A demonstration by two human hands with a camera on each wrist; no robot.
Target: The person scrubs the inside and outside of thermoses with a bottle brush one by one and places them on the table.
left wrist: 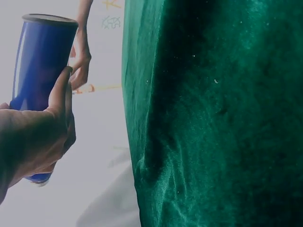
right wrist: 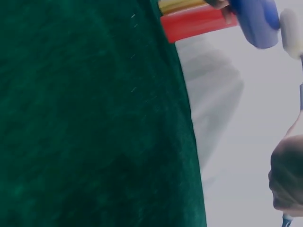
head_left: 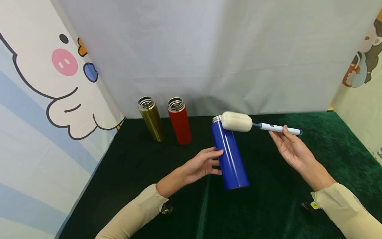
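Note:
My left hand (head_left: 206,162) grips a blue bottle (head_left: 229,156) around its side, holding it tilted with the steel mouth up and leaning left. In the left wrist view the bottle (left wrist: 42,61) shows its base, fingers wrapped about its body. My right hand (head_left: 293,149) pinches the white handle of a bottle brush (head_left: 237,121) between thumb and fingers. The brush lies nearly level, its cream sponge head overlapping the bottle's mouth in the head view. In the right wrist view the sponge head (right wrist: 291,33) sits beside the blue bottle (right wrist: 258,21).
A gold bottle (head_left: 153,122) and a red bottle (head_left: 180,124) stand uncapped at the back left of the table with its dark green cloth (head_left: 268,199). A pale curtain (head_left: 209,59) rises behind them. Cartoon-printed panels (head_left: 38,126) flank both sides.

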